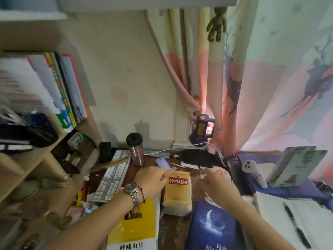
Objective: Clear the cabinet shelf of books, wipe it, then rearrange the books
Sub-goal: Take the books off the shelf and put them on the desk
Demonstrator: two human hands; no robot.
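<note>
Head view, desk level. My left hand [152, 179], steel watch on the wrist, is resting against the left edge of a thick tan-covered dictionary with a dark red title band [178, 192]; the fingers are curling onto its upper left corner, gripping it there. The dictionary is lying flat on the dark wooden desk [173, 230], between a yellow-covered paperback book [134, 226] on its left and a dark blue book with a crescent moon on the cover [211, 226] on its lower right.

My right hand [215, 184] is hovering just to the right of the dictionary, pinching a small crumpled piece of white tissue [203, 175] between thumb and fingertips. I cannot tell whether this hand is touching the dictionary.

The open wooden cabinet shelf [84, 123] on the left is holding a row of upright books leaning left [66, 91]; the nearer part is blurred.

Other items: a white and grey keyboard [112, 179] is lying beside my left wrist, a metallic tumbler with a black lid [135, 149] is standing behind it, and an open notebook with a black pen on it [295, 221] is lying at far right.
</note>
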